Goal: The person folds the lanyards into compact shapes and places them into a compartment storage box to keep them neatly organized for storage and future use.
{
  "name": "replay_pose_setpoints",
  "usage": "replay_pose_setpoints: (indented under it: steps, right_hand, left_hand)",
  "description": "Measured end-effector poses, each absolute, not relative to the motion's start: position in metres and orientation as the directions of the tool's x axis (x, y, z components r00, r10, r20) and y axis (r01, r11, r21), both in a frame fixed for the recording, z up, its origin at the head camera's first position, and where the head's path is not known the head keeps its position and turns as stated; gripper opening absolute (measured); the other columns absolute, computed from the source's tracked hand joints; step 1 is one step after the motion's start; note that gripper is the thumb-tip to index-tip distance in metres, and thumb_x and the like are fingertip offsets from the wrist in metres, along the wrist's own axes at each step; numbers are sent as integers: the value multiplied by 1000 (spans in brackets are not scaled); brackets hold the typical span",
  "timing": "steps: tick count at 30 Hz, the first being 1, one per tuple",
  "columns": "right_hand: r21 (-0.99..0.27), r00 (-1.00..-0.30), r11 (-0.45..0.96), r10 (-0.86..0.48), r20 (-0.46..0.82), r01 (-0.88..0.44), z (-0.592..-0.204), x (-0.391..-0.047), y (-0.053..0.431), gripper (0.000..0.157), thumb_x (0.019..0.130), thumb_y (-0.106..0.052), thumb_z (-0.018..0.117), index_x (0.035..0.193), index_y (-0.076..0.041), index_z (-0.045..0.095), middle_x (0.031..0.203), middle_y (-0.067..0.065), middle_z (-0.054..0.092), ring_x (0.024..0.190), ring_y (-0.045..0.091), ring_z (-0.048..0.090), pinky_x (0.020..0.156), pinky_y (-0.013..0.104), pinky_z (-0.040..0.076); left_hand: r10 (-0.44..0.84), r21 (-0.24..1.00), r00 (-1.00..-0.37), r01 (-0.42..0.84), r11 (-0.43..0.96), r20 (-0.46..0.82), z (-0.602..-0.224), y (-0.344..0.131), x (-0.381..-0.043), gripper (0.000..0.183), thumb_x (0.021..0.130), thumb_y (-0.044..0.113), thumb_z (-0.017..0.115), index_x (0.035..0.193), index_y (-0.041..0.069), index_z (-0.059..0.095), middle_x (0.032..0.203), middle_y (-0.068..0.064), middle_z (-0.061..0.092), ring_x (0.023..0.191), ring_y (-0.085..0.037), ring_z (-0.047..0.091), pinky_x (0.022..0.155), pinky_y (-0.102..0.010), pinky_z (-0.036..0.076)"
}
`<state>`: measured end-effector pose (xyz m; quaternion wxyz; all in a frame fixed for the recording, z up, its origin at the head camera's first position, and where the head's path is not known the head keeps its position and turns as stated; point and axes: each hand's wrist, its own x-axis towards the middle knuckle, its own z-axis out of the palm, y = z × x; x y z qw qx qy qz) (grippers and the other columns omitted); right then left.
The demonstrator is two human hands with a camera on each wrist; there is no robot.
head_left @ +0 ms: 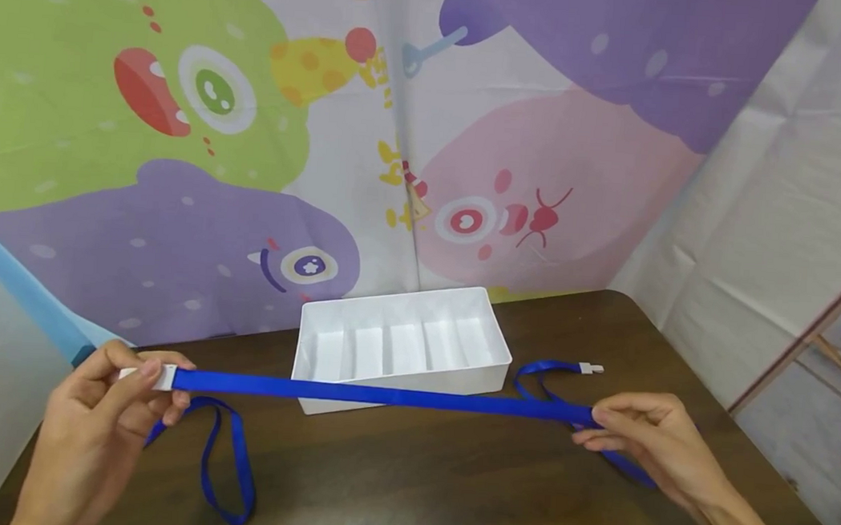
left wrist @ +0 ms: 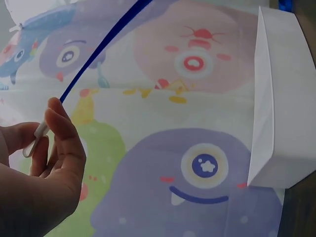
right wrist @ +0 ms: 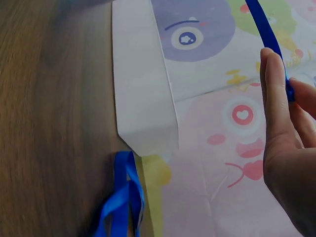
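A blue lanyard is stretched taut, almost level, between both hands above the table. My left hand pinches the white clip at one end between thumb and fingers. At the other end, my right hand pinches the strap between thumb and forefinger. The left wrist view shows the strap running upward from the left hand. In the right wrist view the strap passes over the fingers of the right hand. The lanyard crosses in front of a white box.
The box has several compartments and stands at the back of the brown table. A looped blue strap lies near the left hand. Another blue lanyard with a white clip lies right of the box. A cartoon-printed cloth hangs behind.
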<state>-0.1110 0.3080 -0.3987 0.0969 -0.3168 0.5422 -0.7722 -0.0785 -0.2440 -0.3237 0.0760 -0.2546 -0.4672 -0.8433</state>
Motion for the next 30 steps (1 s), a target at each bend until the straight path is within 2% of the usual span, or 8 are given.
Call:
replay_pose_setpoints:
  steps: [5, 9, 13, 16, 20, 24, 27, 30]
  right_hand:
    - [-939, -816, -293, -489, 307, -178, -396, -109, 309, 32, 96, 22, 40, 110, 11, 67, 94, 29, 70, 86, 33, 73, 74, 43, 58]
    - [-947, -802, -245, -512, 309, -208, -395, -109, 311, 31, 93, 24, 42, 110, 13, 66, 90, 24, 72, 79, 30, 74, 67, 41, 60]
    - [-948, -772, -211, -551, 316, -238, -397, -110, 313, 31, 91, 25, 45, 111, 14, 65, 90, 20, 73, 77, 30, 73, 64, 41, 60]
    - [-955, -759, -182, -580, 296, -233, -401, -113, 313, 31, 91, 24, 46, 111, 11, 66, 90, 19, 74, 77, 30, 73, 65, 42, 60]
    - [-966, -727, -177, -636, 259, -189, -405, -117, 314, 33, 92, 23, 45, 118, 11, 62, 91, 18, 73, 78, 29, 72, 66, 43, 59]
    - [-971, -693, -198, -682, 234, -133, -407, -120, 315, 33, 93, 22, 42, 120, 10, 58, 95, 15, 72, 79, 26, 71, 67, 44, 59]
    - [-971, -683, -211, -693, 231, -115, -409, -122, 318, 33, 94, 23, 41, 117, 9, 60, 97, 14, 72, 79, 23, 71, 67, 44, 59]
    - [-970, -680, -219, -696, 232, -107, -411, -123, 320, 35, 94, 23, 40, 116, 7, 62, 97, 16, 72, 79, 22, 70, 67, 43, 59]
  left_hand:
    - [103, 815, -882, 374, -442, 461, -324, -247, -76, 31, 103, -14, 24, 97, -3, 52, 105, -25, 68, 76, -26, 65, 67, -30, 54]
    - [132, 870, -907, 331, -365, 400, -323, -249, -73, 34, 106, -7, 23, 91, 5, 51, 115, -19, 69, 76, -23, 66, 61, -27, 49]
    - [266, 749, -845, 213, -628, 464, -324, -249, -74, 42, 106, -1, 9, 93, 1, 48, 127, -27, 61, 74, -27, 65, 44, -26, 26]
    - [351, 583, -741, 67, -810, 572, -322, -241, -74, 41, 104, 2, 5, 99, -6, 45, 122, -32, 60, 64, -27, 51, 40, -25, 17]
    - [375, 511, -641, 31, -859, 669, -315, -230, -75, 32, 104, 0, 11, 104, -9, 42, 109, -29, 56, 61, -26, 30, 40, -24, 21]
    - [387, 533, -601, 77, -843, 699, -317, -235, -74, 35, 97, -7, 10, 116, -11, 38, 117, -29, 48, 72, -29, 34, 51, -27, 28]
    - [395, 570, -625, 98, -816, 673, -322, -243, -74, 49, 91, -13, 6, 131, -15, 34, 122, -29, 45, 84, -31, 42, 67, -30, 41]
    - [381, 643, -694, 154, -750, 611, -324, -249, -74, 52, 94, -17, 5, 139, -20, 31, 125, -31, 51, 98, -32, 55, 86, -31, 52]
